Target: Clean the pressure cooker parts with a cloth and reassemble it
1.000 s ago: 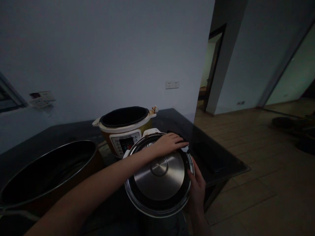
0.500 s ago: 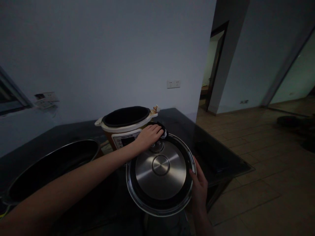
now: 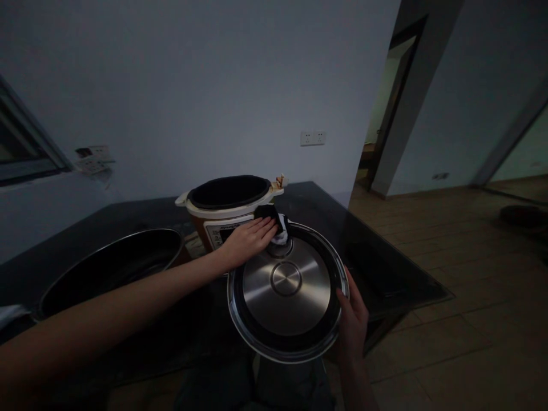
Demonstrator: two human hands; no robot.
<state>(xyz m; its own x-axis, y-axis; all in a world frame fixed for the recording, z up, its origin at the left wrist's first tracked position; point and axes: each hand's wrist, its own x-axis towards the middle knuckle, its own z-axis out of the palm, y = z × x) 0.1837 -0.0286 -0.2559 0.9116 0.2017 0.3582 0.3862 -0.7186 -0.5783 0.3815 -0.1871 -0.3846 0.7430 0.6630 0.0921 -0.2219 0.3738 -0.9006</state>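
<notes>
A round cooker lid with a shiny metal inner plate is turned underside up in front of me. My right hand grips its right rim from below. My left hand lies across the lid's far edge, fingers pressed on a dark cloth with a white patch. Behind it stands the open electric pressure cooker, white rim, golden body, control panel facing me.
A large dark inner pot lies at the left on the black glossy counter. The counter's edge drops off to a wooden floor at the right. A wall socket and a doorway are behind.
My left hand with the cloth slid from the lid's right far rim to its far edge near the cooker. The lid shifted slightly right with my right hand.
</notes>
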